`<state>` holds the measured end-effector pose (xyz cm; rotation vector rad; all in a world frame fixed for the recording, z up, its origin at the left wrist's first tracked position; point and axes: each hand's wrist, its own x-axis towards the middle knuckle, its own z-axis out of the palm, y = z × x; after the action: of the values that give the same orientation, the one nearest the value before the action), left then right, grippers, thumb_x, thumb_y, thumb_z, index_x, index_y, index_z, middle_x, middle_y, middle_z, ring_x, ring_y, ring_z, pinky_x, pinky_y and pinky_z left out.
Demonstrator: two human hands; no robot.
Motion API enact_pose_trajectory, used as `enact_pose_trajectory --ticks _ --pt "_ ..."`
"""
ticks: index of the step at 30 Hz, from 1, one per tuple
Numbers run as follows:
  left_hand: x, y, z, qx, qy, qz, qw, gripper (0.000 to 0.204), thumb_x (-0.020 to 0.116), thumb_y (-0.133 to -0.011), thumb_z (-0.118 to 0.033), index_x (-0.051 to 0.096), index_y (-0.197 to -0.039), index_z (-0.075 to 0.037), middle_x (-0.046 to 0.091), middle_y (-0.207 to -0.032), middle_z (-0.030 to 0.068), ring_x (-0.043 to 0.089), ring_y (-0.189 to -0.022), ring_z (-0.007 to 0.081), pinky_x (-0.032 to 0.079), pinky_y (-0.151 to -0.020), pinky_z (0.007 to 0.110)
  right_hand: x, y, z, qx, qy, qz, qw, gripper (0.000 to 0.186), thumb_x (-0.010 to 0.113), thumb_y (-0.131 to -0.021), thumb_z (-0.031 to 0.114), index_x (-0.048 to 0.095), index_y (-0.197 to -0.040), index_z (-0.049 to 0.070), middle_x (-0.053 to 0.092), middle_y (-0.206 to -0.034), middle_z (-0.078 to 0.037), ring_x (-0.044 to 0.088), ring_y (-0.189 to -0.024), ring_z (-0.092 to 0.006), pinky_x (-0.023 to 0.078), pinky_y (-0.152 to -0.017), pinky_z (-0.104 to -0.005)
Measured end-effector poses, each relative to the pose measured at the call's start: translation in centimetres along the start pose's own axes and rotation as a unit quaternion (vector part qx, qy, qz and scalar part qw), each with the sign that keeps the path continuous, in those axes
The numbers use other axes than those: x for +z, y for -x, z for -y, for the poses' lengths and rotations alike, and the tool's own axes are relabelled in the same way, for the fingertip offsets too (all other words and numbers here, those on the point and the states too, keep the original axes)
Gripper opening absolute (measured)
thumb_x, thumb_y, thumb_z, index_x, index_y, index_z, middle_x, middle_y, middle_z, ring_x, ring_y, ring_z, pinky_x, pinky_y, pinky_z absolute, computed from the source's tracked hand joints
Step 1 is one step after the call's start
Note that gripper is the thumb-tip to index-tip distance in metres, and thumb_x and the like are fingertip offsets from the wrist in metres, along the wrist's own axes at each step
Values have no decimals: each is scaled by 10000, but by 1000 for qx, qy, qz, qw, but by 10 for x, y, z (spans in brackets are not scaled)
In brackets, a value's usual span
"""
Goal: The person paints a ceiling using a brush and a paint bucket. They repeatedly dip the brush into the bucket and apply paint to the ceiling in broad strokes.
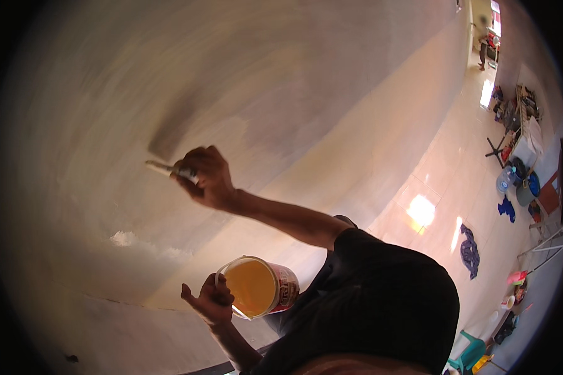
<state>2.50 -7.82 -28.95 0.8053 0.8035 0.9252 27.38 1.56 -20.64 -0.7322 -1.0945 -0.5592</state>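
Observation:
My right hand (205, 178) is raised to the pale wall (306, 125), its fingers closed around a paintbrush (159, 167). The brush's light-coloured tip points left, at or very near the wall; I cannot tell whether it touches. A dark shadow falls on the wall just above it. Lower down, my left hand (213, 301) has its fingers curled round the handle of a white paint bucket (284, 286), the thumb sticking out. The bucket is tilted so its mouth faces me, showing a yellowish-orange inside. It hangs close in front of my dark shirt.
On the tiled floor (444, 169) to the right lie a dark crumpled cloth (470, 251) and a blue cloth (507, 209). Along the far side stand a clear water jug (505, 180), a blue-rimmed bucket (533, 185) and a green plastic chair (468, 353). Another person (483, 50) is far off.

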Motion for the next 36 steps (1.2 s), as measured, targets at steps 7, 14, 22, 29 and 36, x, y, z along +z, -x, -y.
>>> enact_pose_trajectory --ticks 7,14,22,29,36 --pt "-2 8 -1 9 -15 2 1000 927 371 -733 -848 549 -857 53 293 -519 -48 164 -410 59 105 -384 238 -148 -64 -146 181 22 -141 973 145 784 -764 144 721 -844 40 715 -812 -75 671 -711 -155 524 -678 -278" --pt "-10 1 2 -1 -12 56 998 859 320 -760 -844 488 -812 -3 379 -625 -13 190 -414 67 118 -377 236 -307 -119 -252 142 337 -287 885 290 792 -754 290 742 -831 15 725 -789 -129 699 -713 -230 524 -684 -344" --pt "-6 1 3 1 3 62 998 864 309 -773 -835 488 -826 8 344 -597 -26 182 -419 64 120 -383 231 -182 -50 -191 -29 379 -157 912 88 732 -765 148 663 -787 96 664 -813 -66 614 -798 -281 428 -734 -418" --pt "-3 4 2 2 9 15 1000 891 344 -747 -848 501 -860 22 398 -610 -13 201 -427 65 130 -382 229 -30 23 -10 13 36 -18 999 190 777 -722 111 662 -872 93 656 -807 -51 637 -836 -227 445 -701 -370" --pt "6 10 1 6 -3 -43 999 939 375 -721 -849 559 -887 56 484 -604 11 239 -428 69 140 -380 226 -86 -17 -105 164 -4 -94 982 124 786 -743 115 713 -833 72 691 -797 -62 637 -721 -200 485 -707 -348"
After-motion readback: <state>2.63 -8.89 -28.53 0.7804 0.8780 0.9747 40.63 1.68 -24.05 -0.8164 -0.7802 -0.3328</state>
